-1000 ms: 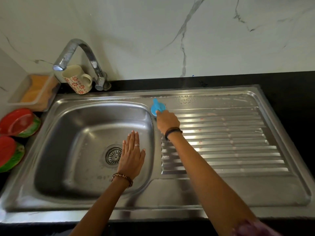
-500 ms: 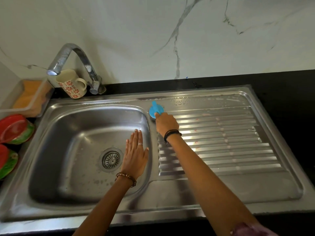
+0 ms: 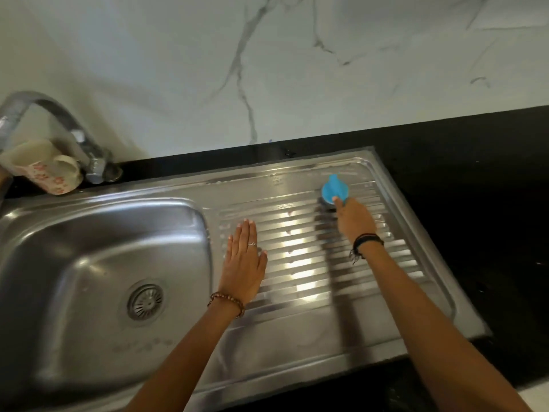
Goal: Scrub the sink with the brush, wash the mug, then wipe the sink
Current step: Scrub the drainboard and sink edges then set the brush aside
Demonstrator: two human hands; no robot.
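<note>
Brush (image 3: 335, 190), blue-handled with a dark scrubbing head beneath, sits on the far right part of the ribbed drainboard (image 3: 300, 257) of the steel sink (image 3: 98, 263), directly ahead of the right hand's fingertips.

Head view: the right hand (image 3: 355, 220) grips the brush from behind and presses it down, judged to be a scrubbing stroke. Its fingers are curled onto the handle, but motion blur hides how each one lies. The left hand (image 3: 243, 263) lies flat on the drainboard ribs just right of the basin edge, fingers straight and pressed together, thumb out to the side; judged a brace for the body while the other arm reaches. The mug (image 3: 44, 168), cream with a red flower pattern, stands well left of both hands beside the faucet (image 3: 59, 129), out of the scrubbing path and apparently not yet washed.

Obscured: the mug and faucet are blurred and partly cut by the left frame edge. The brush bristles are mostly hidden under the handle. No wiping cloth can be made out.
</note>
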